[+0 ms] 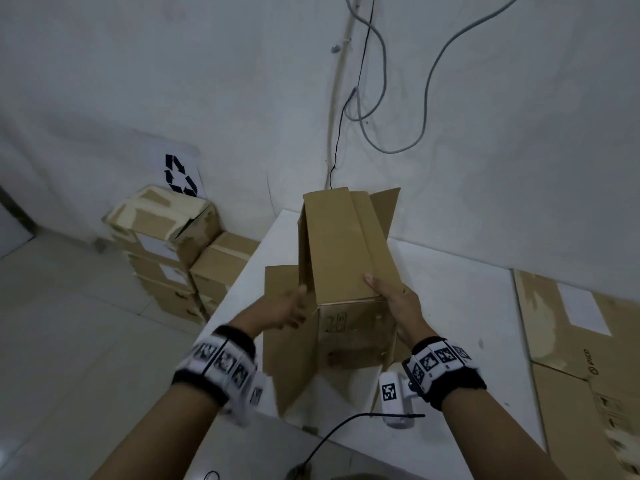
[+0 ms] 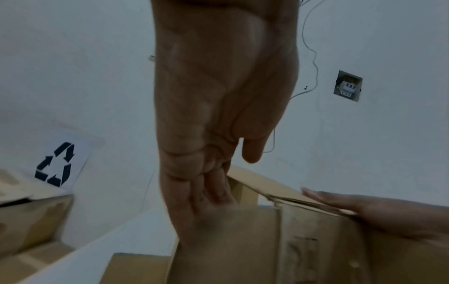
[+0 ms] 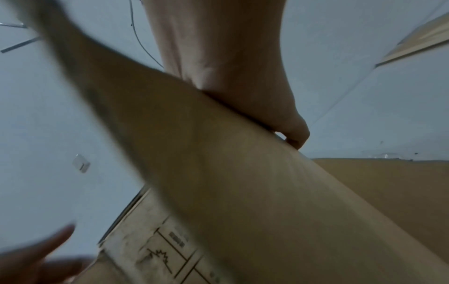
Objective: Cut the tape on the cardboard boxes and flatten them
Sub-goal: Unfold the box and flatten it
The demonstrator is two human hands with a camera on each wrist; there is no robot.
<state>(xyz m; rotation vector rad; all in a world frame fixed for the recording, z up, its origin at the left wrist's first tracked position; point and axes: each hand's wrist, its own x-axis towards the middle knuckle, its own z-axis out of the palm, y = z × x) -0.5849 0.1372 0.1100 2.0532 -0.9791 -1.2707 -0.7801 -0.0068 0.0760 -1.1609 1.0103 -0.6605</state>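
Cardboard box [image 1: 341, 258] stands half-collapsed on the worktop [image 1: 460, 306]; right hand [image 1: 398, 303] grasps its edge, left hand [image 1: 287, 308] lies released, flat against it. Press opposite corners together evenly.

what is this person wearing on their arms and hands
Bare hands and forearms, no gloves or sleeves. Each wrist has a black band ringed with white tiles printed with black square codes. A white camera block with one such code hangs under the right wrist, a black cable trailing from it.
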